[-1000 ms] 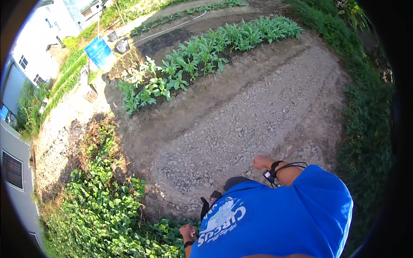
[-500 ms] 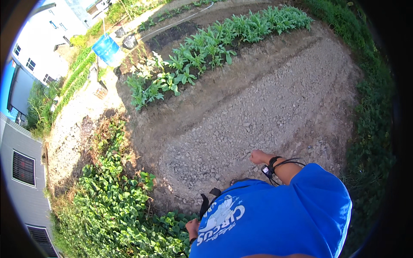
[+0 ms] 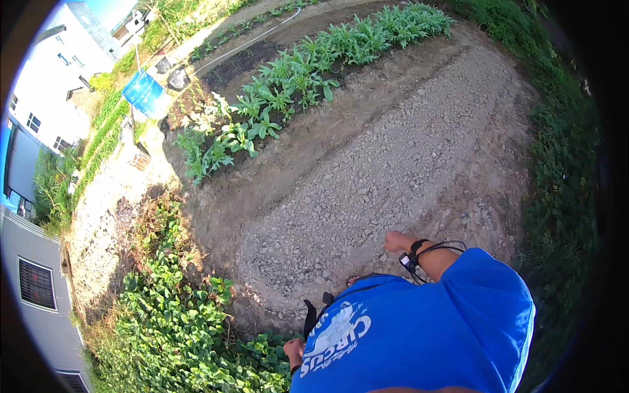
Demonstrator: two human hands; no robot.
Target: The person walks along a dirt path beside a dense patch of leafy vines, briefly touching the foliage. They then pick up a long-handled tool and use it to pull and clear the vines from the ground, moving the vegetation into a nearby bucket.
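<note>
My right hand [image 3: 397, 242] is held out over crumbly grey-brown soil [image 3: 367, 190], its fingers curled closed; whatever is inside them, if anything, is hidden. On that wrist sits a black strap with a small device [image 3: 407, 262] and a looped black cable. Low beside my blue shirt [image 3: 419, 327], my left hand [image 3: 293, 348] hangs close to leafy green plants [image 3: 177, 321]. Its fingers look curled too, and I cannot make out anything in them. A black strap [image 3: 310, 317] pokes out at the shirt's edge.
A row of leafy vegetables [image 3: 288, 88] runs across the far side of the soil. A blue barrel [image 3: 143, 93] stands at far left, near a pale hose [image 3: 252, 42]. Grass [image 3: 560, 170] borders the right. A grey wall [image 3: 33, 252] with a barred window lies left.
The vegetable row, barrel and buildings have shifted left in the view. Both hands keep nearly the same place against my body and stay curled.
</note>
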